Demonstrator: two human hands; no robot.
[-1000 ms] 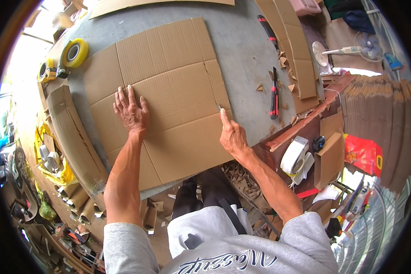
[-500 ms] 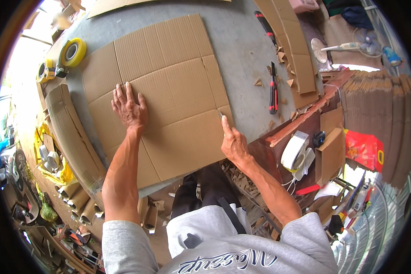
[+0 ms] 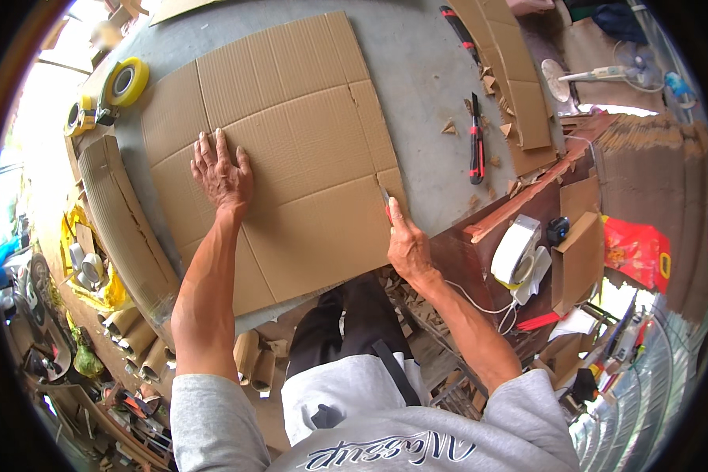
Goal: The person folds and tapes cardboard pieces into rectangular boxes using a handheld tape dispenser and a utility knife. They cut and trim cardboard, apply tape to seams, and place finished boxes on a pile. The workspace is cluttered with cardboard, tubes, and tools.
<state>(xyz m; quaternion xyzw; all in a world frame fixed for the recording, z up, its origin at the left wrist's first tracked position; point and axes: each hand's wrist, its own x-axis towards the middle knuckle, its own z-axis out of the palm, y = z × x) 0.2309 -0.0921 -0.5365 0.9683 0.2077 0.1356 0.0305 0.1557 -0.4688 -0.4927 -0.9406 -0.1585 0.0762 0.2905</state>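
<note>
A brown cardboard sheet with crossing fold creases lies flat on the grey tabletop. My left hand presses on it left of its middle, fingers outstretched and palm down. Near the sheet's right edge, my right hand is closed around a red utility knife, mostly hidden by the fingers. Its blade meets the cardboard just nearer to me than a cross crease, along a line close to the edge. A second, black-and-red utility knife rests on the table to the right.
Another black-and-red cutter lies farther back, beside cardboard strips and small scraps. Yellow tape rolls stand at the far left, above a folded cardboard piece. A white tape dispenser sits right of the table, near stacked cardboard.
My right hand has drawn the knife a short way toward me along the sheet's right side. My left hand stays at the same place on the cardboard. The view has shifted slightly.
</note>
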